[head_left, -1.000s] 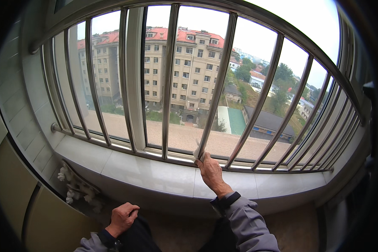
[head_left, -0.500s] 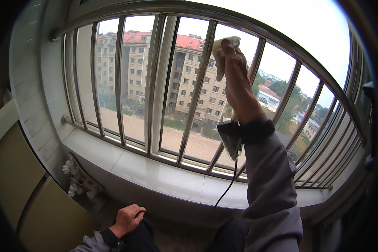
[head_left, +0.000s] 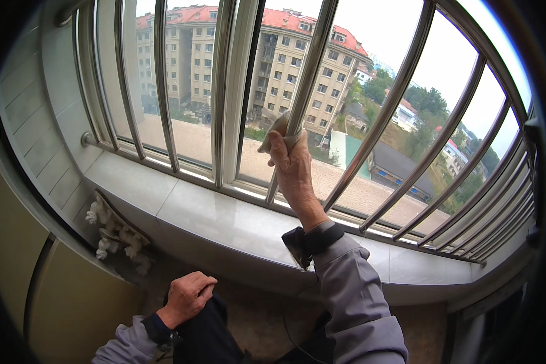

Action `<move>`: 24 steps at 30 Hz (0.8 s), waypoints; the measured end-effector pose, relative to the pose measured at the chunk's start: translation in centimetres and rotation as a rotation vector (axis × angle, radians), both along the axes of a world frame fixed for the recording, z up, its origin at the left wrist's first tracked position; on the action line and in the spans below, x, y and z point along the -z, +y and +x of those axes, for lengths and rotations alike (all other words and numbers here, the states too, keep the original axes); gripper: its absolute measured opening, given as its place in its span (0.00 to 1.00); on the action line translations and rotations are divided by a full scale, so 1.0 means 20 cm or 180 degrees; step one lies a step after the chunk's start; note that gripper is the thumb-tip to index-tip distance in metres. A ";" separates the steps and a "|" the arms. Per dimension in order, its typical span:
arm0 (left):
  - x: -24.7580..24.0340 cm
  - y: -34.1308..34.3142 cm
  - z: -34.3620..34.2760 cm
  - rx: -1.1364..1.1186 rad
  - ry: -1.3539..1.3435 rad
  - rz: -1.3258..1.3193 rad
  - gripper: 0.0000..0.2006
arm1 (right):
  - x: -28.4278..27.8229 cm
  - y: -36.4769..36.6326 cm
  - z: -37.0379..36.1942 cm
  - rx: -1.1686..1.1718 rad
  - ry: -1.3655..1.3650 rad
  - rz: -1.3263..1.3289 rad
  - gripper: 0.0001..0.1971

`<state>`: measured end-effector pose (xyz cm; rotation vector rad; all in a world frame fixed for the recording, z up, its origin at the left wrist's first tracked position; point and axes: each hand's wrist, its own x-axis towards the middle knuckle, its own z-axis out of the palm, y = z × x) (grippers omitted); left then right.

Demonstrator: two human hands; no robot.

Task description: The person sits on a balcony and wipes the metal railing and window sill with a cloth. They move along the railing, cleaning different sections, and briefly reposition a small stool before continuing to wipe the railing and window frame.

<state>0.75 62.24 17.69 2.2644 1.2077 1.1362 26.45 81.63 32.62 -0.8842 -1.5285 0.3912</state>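
Observation:
My right hand (head_left: 296, 173) is closed round a pale cloth (head_left: 276, 132), pressing it around a shiny metal bar (head_left: 312, 60) of the window railing. It grips at about the lower middle of the bar, above the sill. A black strap with a small dark device (head_left: 295, 247) sits on that wrist, and a thin cable hangs below it. My left hand (head_left: 189, 296) rests on my dark-trousered knee, its fingers curled into a loose fist; nothing shows in it.
A pale tiled sill (head_left: 215, 212) runs beneath the railing. White figurine-like ornaments (head_left: 112, 227) stand at the left, below the sill. A beige panel (head_left: 79, 297) lies at the lower left. Beyond the glass are red-roofed buildings (head_left: 285, 54) and trees.
My right hand has come down with the cloth, from high up near the top rail to lower on a bar. My view has tilted lower. The left hand stays on the knee.

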 end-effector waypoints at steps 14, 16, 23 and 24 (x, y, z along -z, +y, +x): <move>0.04 -0.04 -0.04 -0.0051 0.0100 0.0180 0.05 | 0.29 -0.63 0.10 0.0562 -0.0765 -0.1287 0.15; 0.05 -0.04 -0.04 -0.0073 0.0077 0.0208 0.04 | 0.11 -0.64 0.05 -0.0831 0.1124 -0.2047 0.19; 0.07 -0.05 -0.07 -0.0135 -0.0056 0.0208 0.04 | -0.74 -0.22 -0.23 -0.0822 0.1025 -0.0725 0.19; 0.07 -0.05 -0.08 -0.0157 -0.0072 0.0214 0.04 | -0.89 -0.15 -0.28 -0.0745 0.0975 -0.0411 0.21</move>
